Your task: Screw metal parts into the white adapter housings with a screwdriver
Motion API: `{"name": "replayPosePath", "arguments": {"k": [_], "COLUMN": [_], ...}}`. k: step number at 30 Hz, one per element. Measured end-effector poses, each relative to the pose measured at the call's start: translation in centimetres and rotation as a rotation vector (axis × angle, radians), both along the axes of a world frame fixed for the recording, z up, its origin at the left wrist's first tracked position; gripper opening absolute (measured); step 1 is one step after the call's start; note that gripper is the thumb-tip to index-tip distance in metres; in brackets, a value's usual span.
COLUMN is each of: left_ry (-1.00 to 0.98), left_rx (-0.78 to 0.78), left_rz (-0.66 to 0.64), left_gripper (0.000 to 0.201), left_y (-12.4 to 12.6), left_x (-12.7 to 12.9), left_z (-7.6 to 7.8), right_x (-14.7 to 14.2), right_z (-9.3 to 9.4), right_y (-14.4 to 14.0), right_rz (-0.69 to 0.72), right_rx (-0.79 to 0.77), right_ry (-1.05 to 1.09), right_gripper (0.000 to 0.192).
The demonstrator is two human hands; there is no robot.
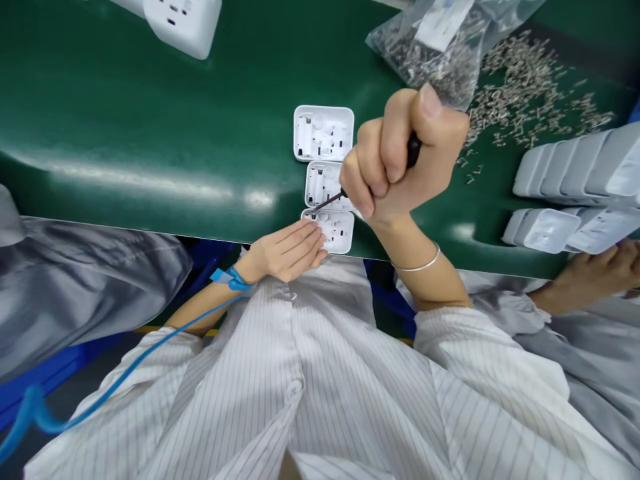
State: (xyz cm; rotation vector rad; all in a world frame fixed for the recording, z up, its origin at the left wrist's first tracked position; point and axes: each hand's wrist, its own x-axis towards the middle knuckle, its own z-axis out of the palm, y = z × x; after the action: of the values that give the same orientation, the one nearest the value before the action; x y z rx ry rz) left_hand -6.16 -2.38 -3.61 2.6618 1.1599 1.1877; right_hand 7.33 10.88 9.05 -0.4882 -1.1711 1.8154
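My right hand is wrapped round the dark handle of a screwdriver. The shaft slants down to the left, its tip at the upper left corner of the nearest white plastic housing. Over that housing's left side lies my left hand, fingers stretched together and fingertips on its inside; whether they pin a small part is hidden. Directly behind stand a second white housing, partly covered by my right hand, and a third housing, both with their insides facing up.
A clear bag of small metal parts lies at the back right, beside a loose pile of metal parts. Stacked white housings stand at right, near a co-worker's hand. A blue coiled cord runs from my left wrist.
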Motion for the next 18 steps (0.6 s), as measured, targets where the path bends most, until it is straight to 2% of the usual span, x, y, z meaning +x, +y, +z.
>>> {"name": "replayPosePath", "arguments": {"k": [3,5,8,10,12,15,18], "left_ry": [-0.073,-0.099,-0.065,-0.06,-0.072,-0.07,-0.084], "left_rx": [-0.043,0.014,0.163,0.204,0.227,0.225,0.202], "left_rz": [0.008,0.03,0.087,0.095,0.088,0.08,0.07], "left_gripper": [0.023,0.024,0.018,0.015,0.014,0.016,0.02], "left_y": [-0.2,-0.3,-0.2,0.0,0.1,0.3,0.5], "left_x": [0.2,0.4,0.6,0.7,0.7,0.7,0.7], "left_z": [-0.3,-0.3,-0.1,0.1,0.2,0.3,0.6], "right_x": [-0.3,-0.4,-0.1,0.0,-0.1,-0.2,0.9], "right_z": [-0.7,-1.4,-2.8,-3.7,-4.3,-3.6,-0.8], "right_y": [-0.4,-0.8,-1.5,-2.0,-2.4,-2.5,-1.5], "right_rz": [0.051,0.081,0.132,0.161,0.172,0.146,0.071], "right_rx": [0.016,0.066,0.188,0.254,0.294,0.314,0.334], "right_ry": [0.018,-0.029,-0.302,-0.499,-0.557,-0.458,-0.224], "right_gripper": [0.053,0.056,0.065,0.068,0.068,0.067,0.067]}}
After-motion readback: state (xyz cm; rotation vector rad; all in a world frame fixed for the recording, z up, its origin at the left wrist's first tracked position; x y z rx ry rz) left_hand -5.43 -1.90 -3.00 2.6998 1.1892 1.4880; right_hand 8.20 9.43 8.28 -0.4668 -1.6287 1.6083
